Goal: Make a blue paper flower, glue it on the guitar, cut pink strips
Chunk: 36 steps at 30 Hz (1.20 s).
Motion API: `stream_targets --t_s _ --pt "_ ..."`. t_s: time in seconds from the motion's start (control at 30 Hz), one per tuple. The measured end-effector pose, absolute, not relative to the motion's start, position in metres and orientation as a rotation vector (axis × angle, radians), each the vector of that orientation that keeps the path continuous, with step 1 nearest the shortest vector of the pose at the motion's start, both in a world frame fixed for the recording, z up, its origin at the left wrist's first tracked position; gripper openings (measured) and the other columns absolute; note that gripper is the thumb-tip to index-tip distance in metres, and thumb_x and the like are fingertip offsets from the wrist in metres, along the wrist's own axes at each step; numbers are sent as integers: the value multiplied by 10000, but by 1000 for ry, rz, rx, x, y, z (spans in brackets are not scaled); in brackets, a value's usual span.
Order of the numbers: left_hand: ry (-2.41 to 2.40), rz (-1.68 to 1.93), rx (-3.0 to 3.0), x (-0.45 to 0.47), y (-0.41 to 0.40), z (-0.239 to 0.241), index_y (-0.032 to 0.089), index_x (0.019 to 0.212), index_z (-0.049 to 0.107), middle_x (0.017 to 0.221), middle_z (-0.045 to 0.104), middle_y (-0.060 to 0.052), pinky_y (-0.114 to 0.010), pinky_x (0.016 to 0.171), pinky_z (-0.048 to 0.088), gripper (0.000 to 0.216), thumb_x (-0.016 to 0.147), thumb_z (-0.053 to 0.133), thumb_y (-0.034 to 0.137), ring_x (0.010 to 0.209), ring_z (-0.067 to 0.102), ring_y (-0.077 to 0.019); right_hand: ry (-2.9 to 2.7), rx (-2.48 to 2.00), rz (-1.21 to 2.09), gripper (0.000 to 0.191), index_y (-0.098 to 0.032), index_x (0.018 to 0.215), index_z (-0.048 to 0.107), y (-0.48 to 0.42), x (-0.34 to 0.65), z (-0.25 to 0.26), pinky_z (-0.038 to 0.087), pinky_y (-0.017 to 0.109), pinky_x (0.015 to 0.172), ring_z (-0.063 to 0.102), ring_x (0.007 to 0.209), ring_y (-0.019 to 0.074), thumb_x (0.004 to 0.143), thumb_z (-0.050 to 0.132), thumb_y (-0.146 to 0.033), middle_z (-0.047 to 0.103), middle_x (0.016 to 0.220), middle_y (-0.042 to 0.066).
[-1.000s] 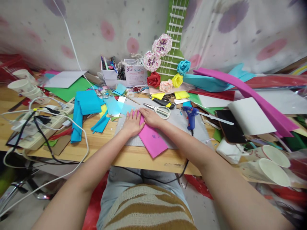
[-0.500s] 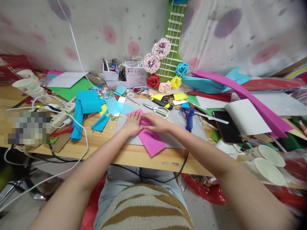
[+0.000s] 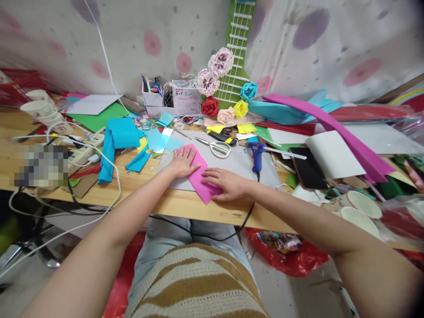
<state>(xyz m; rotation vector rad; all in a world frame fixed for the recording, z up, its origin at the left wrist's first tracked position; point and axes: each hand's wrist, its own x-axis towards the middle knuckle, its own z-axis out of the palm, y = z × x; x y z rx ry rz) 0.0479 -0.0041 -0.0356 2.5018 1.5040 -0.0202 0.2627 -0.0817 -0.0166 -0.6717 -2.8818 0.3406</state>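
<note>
A folded pink paper sheet (image 3: 198, 177) lies slantwise on a grey mat (image 3: 232, 164) near the front edge of the wooden table (image 3: 185, 207). My left hand (image 3: 183, 162) lies flat and open on the sheet's upper end, fingers spread. My right hand (image 3: 225, 183) lies flat and open on the sheet's lower end, close to the table edge. White-handled scissors (image 3: 215, 148) rest on the mat just beyond my hands. A blue glue gun (image 3: 255, 154) stands to the right of the scissors.
Blue paper pieces (image 3: 119, 141) and a power strip with cables (image 3: 84, 152) are at the left. Paper flowers (image 3: 218, 92) and pen boxes (image 3: 172, 99) stand at the back. A black phone (image 3: 306, 170), white card, long pink sheet (image 3: 344, 137) and paper cups (image 3: 359, 210) crowd the right.
My right hand has slid down the pink sheet from its top end, beside the left hand, to its lower end. The left hand has stayed on the upper end.
</note>
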Motion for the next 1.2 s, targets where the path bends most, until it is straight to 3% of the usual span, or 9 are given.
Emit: stream_targets --t_s 0.17,0.3,0.37,0.53,0.77,0.9,1.03,1.2 --pt "1440 90 2312 40 4 -18 174 1448 162 1502 171 -74 -543 1090 141 621 865 263 363 1393 82 -267 -2885 -630 296 520 -128 1215 518 -85 261 -14 350 422 995 455 1186 244 715 575 -260 502 1280 163" --pt "1280 378 2290 29 -5 -11 192 1363 361 1448 346 -53 -497 1119 123 675 691 364 127 1381 201 -219 -2813 -690 319 355 -148 1100 585 -85 256 -13 422 362 900 549 1040 206 760 530 -237 610 1107 131" --pt "1142 474 2293 22 -15 -11 178 1288 426 1394 424 -52 -413 1115 215 697 600 371 81 1330 316 -186 -2761 -773 321 275 -157 1025 617 -82 253 -10 442 331 843 582 948 192 786 500 -225 648 998 113" --pt "1008 471 2458 6 -36 -19 155 1088 508 1145 550 -89 -332 949 417 518 576 471 87 1067 512 -194 -2530 -1020 442 261 -159 973 648 -68 242 4 450 298 771 610 820 172 806 472 -255 678 900 80" --pt "1232 611 2498 10 -42 -29 177 798 545 854 586 -45 -308 793 436 70 731 532 165 881 524 -183 -2083 -1047 1096 284 -147 942 619 -37 230 22 471 310 800 628 823 162 800 492 -357 688 868 56" --pt "1325 665 2366 11 -44 -33 173 793 565 847 610 -40 -287 737 434 67 769 526 221 814 550 -167 -1723 -1039 1432 353 -120 1005 563 -23 240 9 480 358 829 640 881 181 842 318 -315 677 920 107" --pt "1419 678 2281 10 -46 -32 166 848 597 850 642 -51 -279 683 423 201 809 500 338 781 572 -177 -1861 -1079 1300 341 -133 1001 565 -22 247 -16 474 349 851 601 955 183 677 462 -153 646 1018 87" --pt "1471 695 2248 9 -45 -30 165 798 615 799 651 -49 -266 640 405 220 812 479 337 730 571 -167 -2040 -1019 1120 360 -166 986 603 -20 232 -41 461 325 836 566 945 181 627 585 -168 628 1042 39"
